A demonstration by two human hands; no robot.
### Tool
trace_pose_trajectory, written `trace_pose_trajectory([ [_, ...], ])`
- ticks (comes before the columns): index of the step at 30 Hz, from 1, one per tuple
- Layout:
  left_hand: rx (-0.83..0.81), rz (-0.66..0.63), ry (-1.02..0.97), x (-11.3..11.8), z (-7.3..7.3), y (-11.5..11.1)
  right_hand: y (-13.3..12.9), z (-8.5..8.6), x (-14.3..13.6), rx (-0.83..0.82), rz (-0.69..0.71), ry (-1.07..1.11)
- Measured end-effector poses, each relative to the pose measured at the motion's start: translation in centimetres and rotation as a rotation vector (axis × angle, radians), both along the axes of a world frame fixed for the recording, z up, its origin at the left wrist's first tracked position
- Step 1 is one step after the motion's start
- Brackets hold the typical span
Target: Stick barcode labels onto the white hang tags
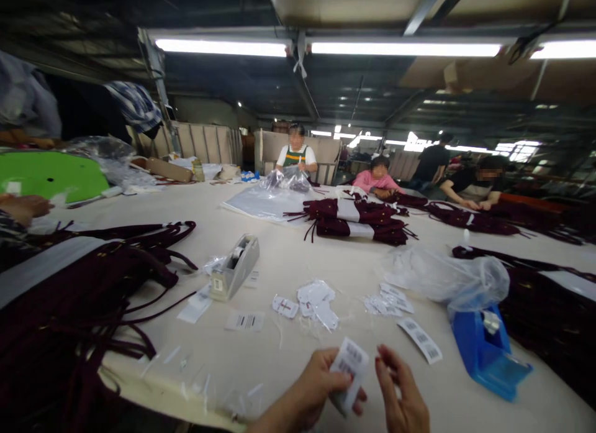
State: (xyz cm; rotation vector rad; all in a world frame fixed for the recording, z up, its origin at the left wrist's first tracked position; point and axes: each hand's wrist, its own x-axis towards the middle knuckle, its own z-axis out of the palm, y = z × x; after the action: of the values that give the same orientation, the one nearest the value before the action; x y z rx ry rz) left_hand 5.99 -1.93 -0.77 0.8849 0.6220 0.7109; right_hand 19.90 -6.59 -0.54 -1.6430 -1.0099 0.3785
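Observation:
My left hand [321,383] is closed on a small stack of white barcode labels [351,358], thumb pressed on the front. Just to the right, my right hand [401,392] is raised with thumb and forefinger tips close together, apart from the labels. Whatever lies between those tips is too small to make out. Beyond my hands lie a pile of white hang tags [319,299], a tag with a red mark [285,306] and more white tags [390,299]. A barcode label strip [419,341] rests flat between my right hand and a blue tape dispenser [482,343].
A grey tape dispenser [235,268] stands left of the tags. Dark maroon garments [125,284] with straps are heaped at left, with bundled ones [354,218] ahead and more at right. Clear plastic [442,274] lies near the blue dispenser. Several people work around the table.

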Motion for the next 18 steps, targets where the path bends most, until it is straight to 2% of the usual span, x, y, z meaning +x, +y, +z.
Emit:
trace_pose_trajectory([
  [2, 0.004, 0.095, -0.002, -0.2, 0.6, 0.2, -0.1, 2.0, 1.1, 0.104, -0.025, -0.221],
  [4, -0.018, 0.167, 0.021, -0.5, 0.8, 0.3, 0.2, 2.5, 1.7, 0.23, -0.044, -0.416],
  [6, -0.055, 0.203, 0.018, -0.8, 0.5, 0.4, 0.7, 1.1, 1.7, 0.198, 0.026, -0.592],
  [9, -0.09, 0.21, -0.021, -1.3, 0.0, 0.5, 0.5, -3.1, 0.9, -0.077, 0.249, -0.863],
  [12, -0.111, 0.209, -0.037, -1.4, 0.0, 0.2, 0.0, -6.2, 0.4, -0.25, 0.319, -1.001],
  [15, -0.127, 0.189, -0.031, -1.2, 0.0, 0.3, 0.1, -7.4, 0.7, -0.22, 0.311, -1.026],
  [18, -0.122, 0.174, -0.019, -1.2, 0.0, 0.7, 0.4, -7.2, 1.0, -0.159, 0.307, -0.954],
])
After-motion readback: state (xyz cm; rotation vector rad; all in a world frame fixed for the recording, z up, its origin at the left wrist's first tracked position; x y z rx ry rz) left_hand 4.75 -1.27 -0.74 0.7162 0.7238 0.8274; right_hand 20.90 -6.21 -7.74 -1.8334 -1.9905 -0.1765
